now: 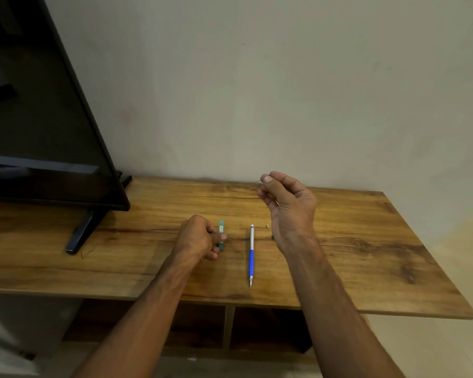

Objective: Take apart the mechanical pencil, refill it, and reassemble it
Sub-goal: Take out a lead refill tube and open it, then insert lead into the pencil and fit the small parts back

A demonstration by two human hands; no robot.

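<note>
Your right hand is raised above the back of the table. Its thumb and forefinger pinch a hair-thin lead, whose end just pokes out to the left, and the other fingers curl loosely beneath. Your left hand rests on the wood with its fingers curled, thumb and fingertips pinching the near part of the green lead case, which lies flat and points away from you. The case bears a pale label, but its writing is too small to read. The mechanical pencil lies on the table between your hands, apart from both, with its blue grip and metal tip toward you. Any lettering on its white barrel is too fine to make out. Just right of its far end sits a small pale piece, perhaps the pencil's cap. A green bit peeks out beside your right wrist, mostly hidden. The television on the left is cut off by the frame.
</note>
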